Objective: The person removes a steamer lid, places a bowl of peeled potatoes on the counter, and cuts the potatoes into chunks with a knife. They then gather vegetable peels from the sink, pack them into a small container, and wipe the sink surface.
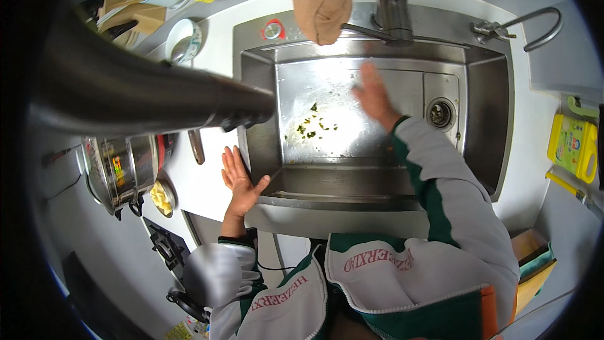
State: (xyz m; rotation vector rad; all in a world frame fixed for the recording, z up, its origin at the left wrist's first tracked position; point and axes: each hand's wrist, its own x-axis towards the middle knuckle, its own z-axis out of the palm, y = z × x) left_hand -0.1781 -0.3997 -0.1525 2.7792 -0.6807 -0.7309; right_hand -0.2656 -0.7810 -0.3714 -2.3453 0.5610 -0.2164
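A: Hands, count two. Left hand [240, 179] flat, fingers spread, grip open, resting on the white table [207, 189] at the left rim of the sink [491, 119].

B: Right hand [374, 96]?

A: Inside the sink, palm down on the steel bottom, grip open, holding nothing. Green scraps [313, 126] lie scattered just left of it; one drain [440, 113] to its right.

B: Fixtures?

A: One dark faucet [394, 0], one thin curved tap [535, 25], one tan cloth [322, 6] on the back ledge. One yellow bottle [572, 146] far right.
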